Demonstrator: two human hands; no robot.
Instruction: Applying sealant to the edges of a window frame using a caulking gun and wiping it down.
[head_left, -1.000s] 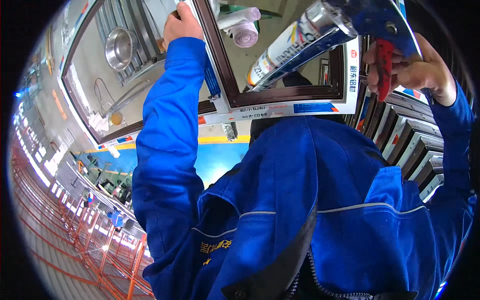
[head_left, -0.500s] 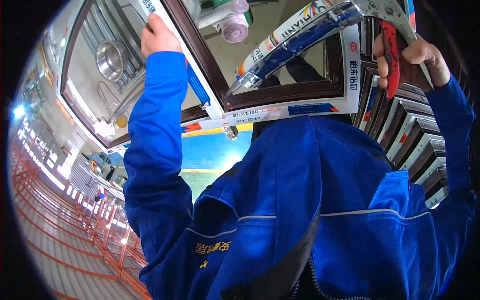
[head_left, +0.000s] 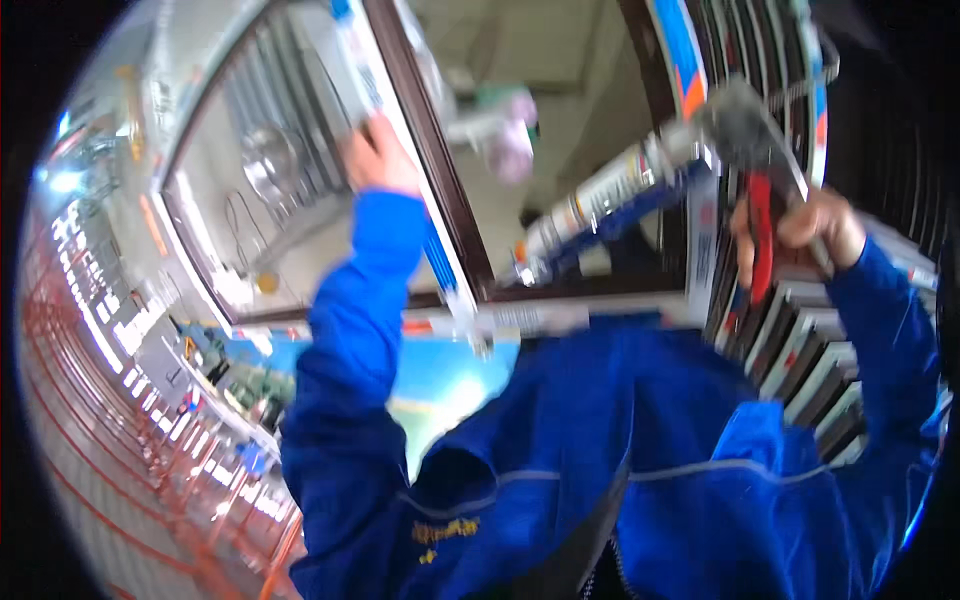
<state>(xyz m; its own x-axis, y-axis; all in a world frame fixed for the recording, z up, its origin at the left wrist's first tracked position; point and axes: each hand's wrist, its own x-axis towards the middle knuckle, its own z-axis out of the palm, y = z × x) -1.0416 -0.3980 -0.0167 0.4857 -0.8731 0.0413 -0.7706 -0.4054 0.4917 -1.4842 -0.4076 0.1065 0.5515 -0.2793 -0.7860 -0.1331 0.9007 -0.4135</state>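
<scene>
Both hands are up top for me: right hand (head_left: 825, 225) at the upper right, fingers wrapped round a grey-metal, blue-bodied caulking gun with a red trigger and white tube (head_left: 650, 210); left hand (head_left: 385, 160), upper left of centre, against the white-filmed bar (head_left: 373, 80) of a big dark-brown window frame (head_left: 440, 170). Too smeared to tell if it's gripping. Everything's slid lower and gone blurry since half a second ago, but the nozzle (head_left: 525, 270) remains near that inner corner mid-frame, so I'd call the work spot unchanged.
</scene>
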